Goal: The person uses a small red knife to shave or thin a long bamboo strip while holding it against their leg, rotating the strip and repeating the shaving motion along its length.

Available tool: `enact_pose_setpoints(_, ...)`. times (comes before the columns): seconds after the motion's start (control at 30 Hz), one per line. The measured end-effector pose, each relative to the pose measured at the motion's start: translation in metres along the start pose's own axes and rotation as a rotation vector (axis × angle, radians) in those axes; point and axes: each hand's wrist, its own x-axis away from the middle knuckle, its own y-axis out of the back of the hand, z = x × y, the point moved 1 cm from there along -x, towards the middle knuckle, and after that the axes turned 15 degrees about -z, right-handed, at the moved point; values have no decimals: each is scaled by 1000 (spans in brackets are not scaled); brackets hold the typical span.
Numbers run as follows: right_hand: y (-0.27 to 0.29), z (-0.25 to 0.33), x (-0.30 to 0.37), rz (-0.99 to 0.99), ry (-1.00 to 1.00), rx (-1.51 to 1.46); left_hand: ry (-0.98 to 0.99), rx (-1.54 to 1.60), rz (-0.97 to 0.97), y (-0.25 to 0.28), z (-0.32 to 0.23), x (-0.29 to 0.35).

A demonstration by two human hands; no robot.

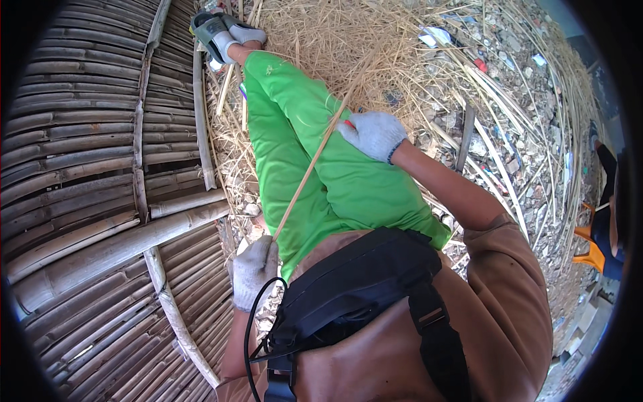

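Observation:
A long, thin bamboo strip (pixel 305 181) slants across my lap, over green trousers, its far end reaching the straw on the ground. My left hand (pixel 254 268), in a whitish knit glove, is closed round the strip's near end by my hip. Over my thigh, my right hand (pixel 376 135), gloved the same way, is closed with its thumb side against the strip. A small red object (pixel 349 124) pokes out between the thumb and fingers there. Most of it is hidden by the glove, so its kind does not show.
On the left stands a bamboo-slat structure (pixel 74 127) with a thick bamboo pole (pixel 120 248). Straw shavings (pixel 315 33) cover the ground ahead, with long strips (pixel 499 161) and rubble to the right. Another person sits by an orange chair (pixel 589 251) at far right. A black bag (pixel 362 281) crosses my waist.

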Motion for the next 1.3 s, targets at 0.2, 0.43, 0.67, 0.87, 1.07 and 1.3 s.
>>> enact_pose_setpoints(0.2,11,11,-6,41,21,10,-168,71,-120,-52,-13,-58)
enact_pose_setpoints(0.43,13,12,-4,105,-41,32,-205,49,-124,-59,-11,-60)
enact_pose_setpoints(0.67,14,-17,-11,-9,-152,-19,-62,17,-58,-26,-11,-8)
enact_pose_setpoints(0.87,47,-18,-19,-24,-10,-1,316,369,58,-41,-20,-17)
enact_pose_setpoints(1.07,69,-4,-21,-81,62,25,319,462,38,-48,-33,-39)
enact_pose_setpoints(1.3,75,-20,-23,-92,121,70,258,378,85,-37,-37,-30)
